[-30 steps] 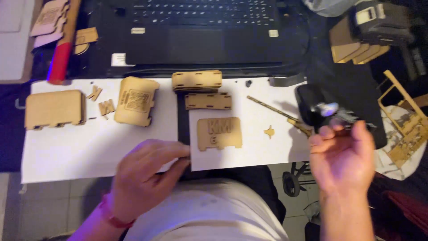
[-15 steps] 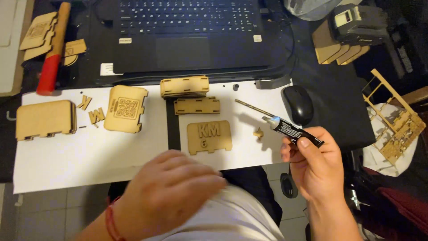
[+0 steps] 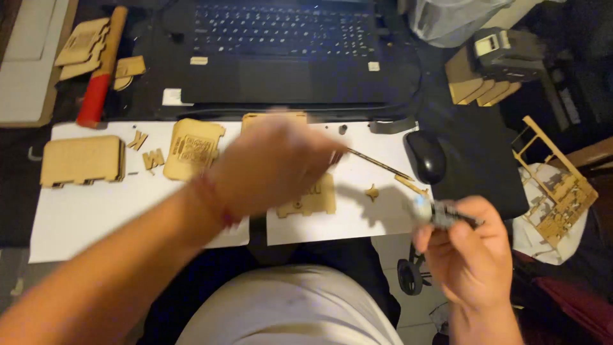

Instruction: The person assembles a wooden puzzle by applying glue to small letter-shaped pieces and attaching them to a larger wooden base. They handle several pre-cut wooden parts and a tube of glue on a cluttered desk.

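Left: flat wooden box piece [image 3: 82,160] and engraved wooden panel [image 3: 193,148] on white paper sheet [image 3: 96,211] on table. Centre: left hand [image 3: 271,167] blurred, fingers loosely spread, gripping nothing, hovering over a wooden plate [image 3: 311,197] on a 2nd sheet. Thin stick [image 3: 378,164] just beside black mouse [image 3: 426,156]. Right: right hand [image 3: 469,250] closed around small dark tube [image 3: 447,216], off the table edge

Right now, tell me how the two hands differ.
The left hand is blurred, stretched over the white paper and wooden pieces, and appears to hold nothing; the right hand sits off the paper's edge, its fingers pinched on a small dark tube. The left wrist wears a red band; the right shows none. Both are bare.
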